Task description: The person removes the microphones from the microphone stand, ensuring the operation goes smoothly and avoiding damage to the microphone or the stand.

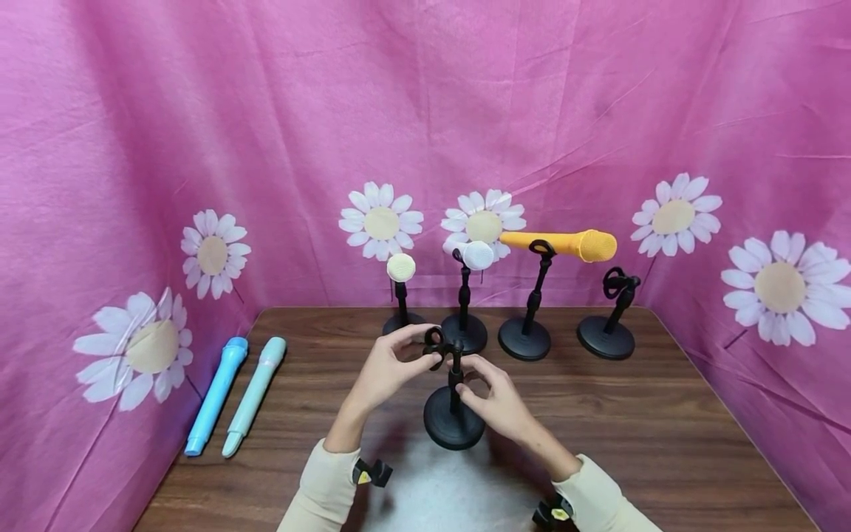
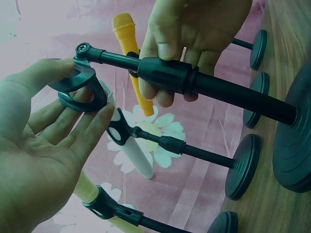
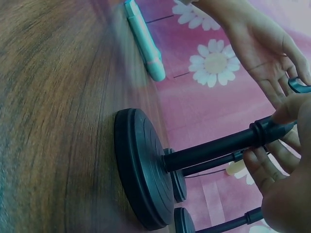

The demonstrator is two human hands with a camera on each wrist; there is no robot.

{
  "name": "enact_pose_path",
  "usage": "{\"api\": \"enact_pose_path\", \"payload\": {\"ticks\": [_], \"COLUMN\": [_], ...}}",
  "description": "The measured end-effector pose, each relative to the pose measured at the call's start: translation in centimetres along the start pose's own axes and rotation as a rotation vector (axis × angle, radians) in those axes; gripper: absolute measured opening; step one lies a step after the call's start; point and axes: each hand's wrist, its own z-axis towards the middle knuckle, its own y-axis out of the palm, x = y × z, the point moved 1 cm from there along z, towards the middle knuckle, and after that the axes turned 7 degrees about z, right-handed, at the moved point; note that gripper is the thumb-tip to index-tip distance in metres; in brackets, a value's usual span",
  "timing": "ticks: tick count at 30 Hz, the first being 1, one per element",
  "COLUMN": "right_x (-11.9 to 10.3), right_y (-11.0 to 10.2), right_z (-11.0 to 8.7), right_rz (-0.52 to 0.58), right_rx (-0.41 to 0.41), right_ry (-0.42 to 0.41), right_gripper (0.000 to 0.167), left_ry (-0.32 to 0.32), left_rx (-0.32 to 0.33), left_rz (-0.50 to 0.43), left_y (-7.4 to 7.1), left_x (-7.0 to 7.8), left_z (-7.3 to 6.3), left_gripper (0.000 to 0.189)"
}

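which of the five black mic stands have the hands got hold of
The front stand in the head view: the left hand pinches its clip, the right hand its pole, while the four stands behind are untouched.

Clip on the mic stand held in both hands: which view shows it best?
Left wrist: the black microphone clip is large and close there, its curved arms plain in the left hand. The head view shows it small, partly between thumb and fingers; the right wrist view catches only a curved sliver at the right edge.

the long sleeves point(image 1: 327, 484) are cream, with black wrist cameras point(image 1: 381, 473) bearing small yellow labels point(image 1: 363, 477).
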Motion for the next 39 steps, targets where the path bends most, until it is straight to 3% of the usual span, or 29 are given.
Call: {"api": "enact_pose_path", "payload": {"ticks": [7,12,18,24,33,39], "right_x": [-0.31,-0.05,-0.11,-0.23,-0.15,-0.27], "right_y": [0.12,0.17,0.23,0.23,0.32,0.34], "right_z": [0.13,0.27,0.22,0.3,0.31,0.28], "right_rz": [-0.06,-0.045,0.005,0.046,0.076,0.081], "right_rx": [0.051,0.095,0.056,0.022,0.023,0.021], "right_ry": [0.079,0.074,0.036,-0.012,-0.027,-0.016], "right_gripper": [0.052,0.044,0.031,0.035,0.032,0.032], "left_ry": [0.021,0.026,0.017,0.01,0.011,0.014], "left_rx": [0.008,0.01,0.006,-0.004,0.027,0.014], "left_rz": [0.025,0.038,0.025,0.005,0.043,0.044], "left_y": [0.04,0.0,-0.02,-0.02,0.05,0.12], "left_x": [-0.15,-0.16,-0.11,-0.13,-0.28,-0.4], "left_z": [-0.01,-0.05,-0.11,-0.04,-0.19,-0.28], "left_gripper": [0.045,0.045,0.043,0.043,0.042,0.041]}}
